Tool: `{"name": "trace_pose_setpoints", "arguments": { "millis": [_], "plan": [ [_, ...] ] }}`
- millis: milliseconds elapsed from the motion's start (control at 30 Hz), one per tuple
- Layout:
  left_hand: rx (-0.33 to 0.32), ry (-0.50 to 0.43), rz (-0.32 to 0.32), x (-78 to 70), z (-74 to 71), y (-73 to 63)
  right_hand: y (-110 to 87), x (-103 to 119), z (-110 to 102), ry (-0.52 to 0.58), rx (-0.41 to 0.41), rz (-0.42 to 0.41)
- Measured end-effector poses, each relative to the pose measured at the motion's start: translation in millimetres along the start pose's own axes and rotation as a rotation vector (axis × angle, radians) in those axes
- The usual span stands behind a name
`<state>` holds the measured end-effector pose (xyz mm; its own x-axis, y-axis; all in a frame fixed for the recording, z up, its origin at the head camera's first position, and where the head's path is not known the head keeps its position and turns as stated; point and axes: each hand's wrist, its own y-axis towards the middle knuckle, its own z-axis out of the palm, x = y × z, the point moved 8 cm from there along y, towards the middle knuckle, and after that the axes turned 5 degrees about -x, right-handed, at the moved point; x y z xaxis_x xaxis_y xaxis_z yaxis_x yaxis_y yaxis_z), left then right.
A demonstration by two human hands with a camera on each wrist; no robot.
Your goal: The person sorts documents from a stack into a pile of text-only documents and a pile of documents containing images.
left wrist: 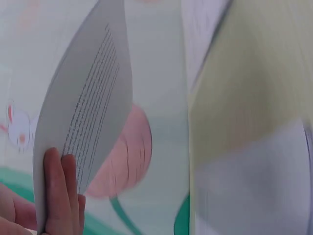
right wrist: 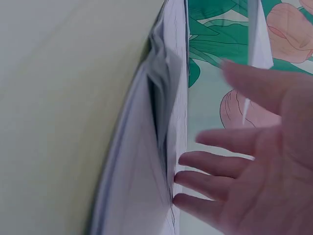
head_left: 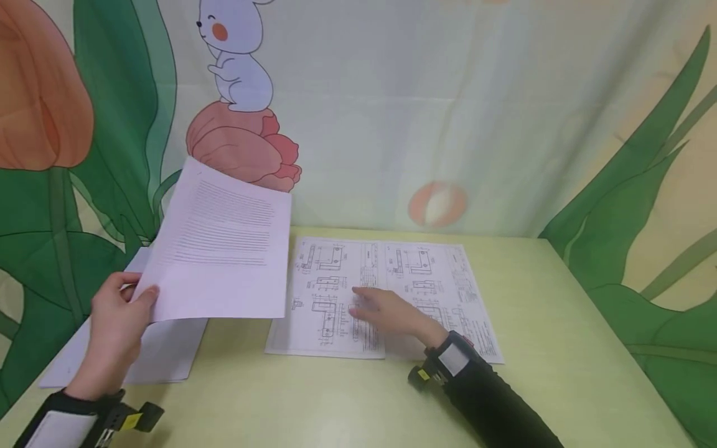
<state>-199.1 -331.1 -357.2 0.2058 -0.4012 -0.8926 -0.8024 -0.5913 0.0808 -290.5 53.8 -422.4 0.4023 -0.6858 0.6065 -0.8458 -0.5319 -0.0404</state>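
My left hand (head_left: 117, 317) pinches a white printed sheet (head_left: 224, 286) by its lower left edge, thumb on the near face. In the left wrist view the sheet (left wrist: 83, 93) bends upright above the table, with fingers (left wrist: 55, 181) against its printed side. Over the middle of two side-by-side stacks of technical drawings, my right hand (head_left: 389, 311) hovers with spread fingers and holds nothing. The left stack (head_left: 313, 330) and the right stack (head_left: 448, 255) lie flat. In the right wrist view the little finger (right wrist: 195, 205) is close to the papers; whether it touches them I cannot tell.
Another pile of white paper (head_left: 168, 361) lies at the table's left, partly under the raised sheet. The pale yellow table (head_left: 313, 404) meets a curtain (head_left: 364, 124) printed with flowers and a rabbit at the back. Black wrist cameras (head_left: 420, 376) sit on both wrists.
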Motion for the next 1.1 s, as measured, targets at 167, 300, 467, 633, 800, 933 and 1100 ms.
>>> {"name": "trace_pose_setpoints", "arguments": {
  "millis": [167,300,467,633,800,933,1100],
  "plan": [
    [0.116,-0.163,0.059,-25.7,62.2,-17.0,-0.8,-9,-24,0.54,-0.128,0.174],
    [0.225,-0.234,0.046,-48.3,107.4,-40.4,-11.0,-19,-42,0.743,-0.123,0.278],
    [0.341,-0.284,0.027,-65.9,160.0,-62.6,-28.0,-42,-69,0.645,-0.19,0.355],
    [0.428,-0.279,0.089,-83.1,201.1,-79.7,-53.4,-71,-98,0.562,-0.271,0.386],
    [0.471,-0.2,0.236,-101.7,228.3,-92.5,-75.9,-101,-120,0.45,-0.3,0.434],
    [0.494,-0.113,0.387,-116.2,246.1,-104.7,-92.5,-121,-133,0.364,-0.305,0.456],
    [0.595,0.014,0.487,-122.9,272.6,-124.8,-112.7,-144,-138,0.272,-0.281,0.504]
  ]
}}
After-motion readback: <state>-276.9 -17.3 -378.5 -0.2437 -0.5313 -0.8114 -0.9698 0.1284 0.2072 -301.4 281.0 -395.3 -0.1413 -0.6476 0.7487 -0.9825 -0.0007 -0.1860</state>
